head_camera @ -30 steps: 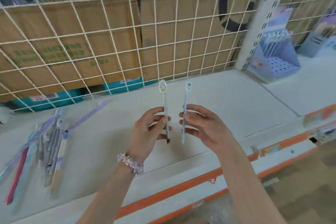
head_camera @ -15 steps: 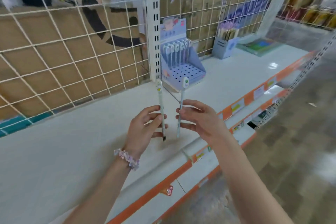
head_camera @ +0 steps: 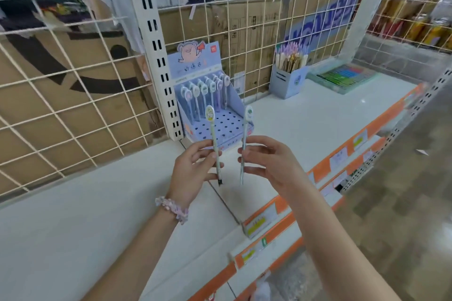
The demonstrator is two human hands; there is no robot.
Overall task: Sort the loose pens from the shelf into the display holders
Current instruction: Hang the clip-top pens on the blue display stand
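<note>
Two pens held ready before the holder

Left hand (head_camera: 193, 168) pinches one pen (head_camera: 214, 146), right hand (head_camera: 266, 164) another pen (head_camera: 244, 146), both upright just before the display holder (head_camera: 210, 115); best lowered tip-first into empty holes, one by one.

Little is readable. The display holder's header card (head_camera: 194, 61) carries Chinese characters too blurred to make out. A cardboard box (head_camera: 322, 19) behind the wire grid shows large blue lettering, reversed and illegible. The shelf-edge price labels (head_camera: 338, 157) are unreadable.
</note>
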